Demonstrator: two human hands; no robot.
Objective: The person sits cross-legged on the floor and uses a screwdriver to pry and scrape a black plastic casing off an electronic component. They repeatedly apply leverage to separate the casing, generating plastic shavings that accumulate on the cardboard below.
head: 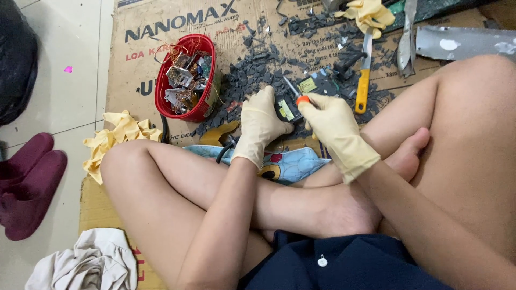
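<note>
Gripping a small black device [284, 107] just right of the red basket [207, 102], the gloved left hand [260, 126] pins it on the cardboard [140, 32]. The gloved right hand [333, 126] (fist clenched) holds an orange-handled screwdriver [296, 92], its tip pointing away over the black fragments [252, 75] beside that basket.

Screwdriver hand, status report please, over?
Right hand grips orange-handled screwdriver. Left hand steadies small black device. Dark plastic shards all around.
</note>
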